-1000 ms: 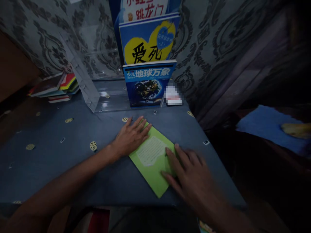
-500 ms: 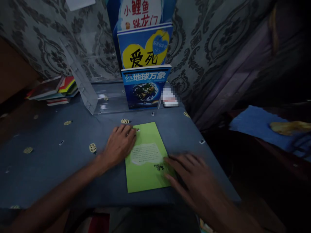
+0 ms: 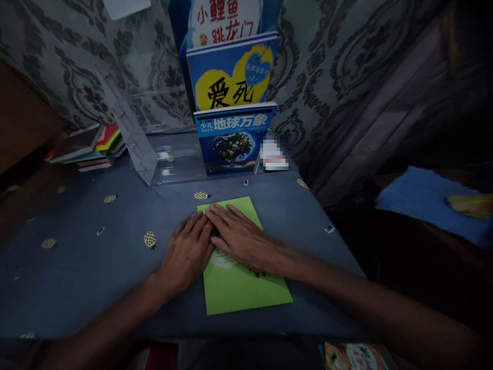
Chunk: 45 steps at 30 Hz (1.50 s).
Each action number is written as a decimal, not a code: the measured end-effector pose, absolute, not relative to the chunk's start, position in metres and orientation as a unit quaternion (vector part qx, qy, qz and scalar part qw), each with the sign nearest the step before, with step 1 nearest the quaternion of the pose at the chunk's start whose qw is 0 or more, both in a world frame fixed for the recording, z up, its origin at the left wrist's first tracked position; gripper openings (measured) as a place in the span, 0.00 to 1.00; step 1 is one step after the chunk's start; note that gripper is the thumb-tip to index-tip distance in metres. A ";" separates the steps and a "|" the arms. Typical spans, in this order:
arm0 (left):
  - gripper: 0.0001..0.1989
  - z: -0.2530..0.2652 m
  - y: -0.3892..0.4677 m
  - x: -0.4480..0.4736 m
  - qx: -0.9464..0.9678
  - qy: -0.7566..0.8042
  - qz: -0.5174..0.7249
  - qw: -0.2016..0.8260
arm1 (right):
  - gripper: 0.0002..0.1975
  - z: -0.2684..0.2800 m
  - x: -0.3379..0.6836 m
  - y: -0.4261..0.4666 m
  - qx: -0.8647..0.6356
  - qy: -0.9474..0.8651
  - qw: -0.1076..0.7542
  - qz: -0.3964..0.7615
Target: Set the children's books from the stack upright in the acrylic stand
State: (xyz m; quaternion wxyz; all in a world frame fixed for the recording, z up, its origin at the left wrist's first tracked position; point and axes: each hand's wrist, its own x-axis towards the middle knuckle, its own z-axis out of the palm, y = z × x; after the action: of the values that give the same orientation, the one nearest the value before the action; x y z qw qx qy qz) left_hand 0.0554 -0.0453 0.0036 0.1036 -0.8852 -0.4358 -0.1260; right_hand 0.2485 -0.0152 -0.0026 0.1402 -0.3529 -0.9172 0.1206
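Note:
A thin green book [image 3: 246, 295] lies flat on the cloth-covered table [image 3: 127, 267], a pale text panel and dark print partly covered by my hands. My left hand [image 3: 188, 249] rests along the book's left edge, fingers stretched out and palm down. Across the upper part of the cover lies my right hand [image 3: 239, 234], also flat, with its fingertips touching or nearly touching those of my left. Neither hand grips anything that I can see.
Behind the book stands a clear stepped rack [image 3: 142, 154] holding several upright books, the blue earth book [image 3: 233, 146] in front. At the far left is a stack of books [image 3: 87, 146]. A blue cloth [image 3: 419, 200] lies at the right. An orange-covered book [image 3: 354, 357] shows below the table edge.
My right hand has moved from the book's right edge up and left across its cover, beside my left hand. The left hand stays at the left edge.

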 end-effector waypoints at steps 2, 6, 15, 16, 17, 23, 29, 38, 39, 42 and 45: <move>0.20 0.003 -0.046 0.056 -0.884 -0.434 -0.126 0.117 | 0.35 -0.006 0.261 -0.012 -0.383 -0.907 0.135 0.109; 0.21 0.000 -0.047 0.056 -0.888 -0.424 -0.126 0.126 | 0.35 -0.017 0.287 -0.011 -0.438 -0.885 0.138 0.072; 0.22 -0.020 -0.029 0.060 -0.886 -0.430 -0.156 0.074 | 0.34 -0.030 0.295 -0.010 -0.464 -0.868 0.172 0.049; 0.22 -0.021 -0.024 0.061 -0.887 -0.429 -0.160 0.067 | 0.34 -0.030 0.296 -0.007 -0.467 -0.866 0.175 0.048; 0.23 -0.023 -0.019 0.062 -0.887 -0.428 -0.163 0.062 | 0.34 -0.031 0.297 -0.003 -0.470 -0.864 0.178 0.048; 0.22 -0.021 0.012 0.069 -0.891 -0.419 -0.170 0.047 | 0.33 -0.032 0.306 0.018 -0.505 -0.845 0.175 0.035; 0.17 0.001 0.022 0.084 -0.905 -0.404 -0.122 0.057 | 0.29 -0.025 0.293 0.025 -0.481 -0.863 0.154 -0.014; 0.21 -0.002 0.023 0.092 -0.886 -0.448 -0.091 0.072 | 0.30 -0.019 0.287 0.026 -0.474 -0.869 0.137 -0.015; 0.22 -0.001 0.023 0.092 -0.884 -0.453 -0.088 0.074 | 0.31 -0.019 0.292 0.024 -0.484 -0.864 0.137 -0.014; 0.22 -0.001 0.023 0.092 -0.881 -0.460 -0.078 0.077 | 0.30 -0.019 0.306 0.020 -0.509 -0.849 0.141 -0.012; 0.22 -0.001 0.023 0.092 -0.882 -0.458 -0.082 0.072 | 0.30 -0.020 0.315 0.017 -0.527 -0.837 0.146 -0.007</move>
State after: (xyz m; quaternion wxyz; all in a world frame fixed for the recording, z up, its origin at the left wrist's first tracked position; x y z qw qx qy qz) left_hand 0.0923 0.0228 -0.0015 0.0723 -0.8824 -0.4576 -0.0820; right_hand 0.3148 0.0166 -0.0199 0.1461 -0.5266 -0.8374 -0.0074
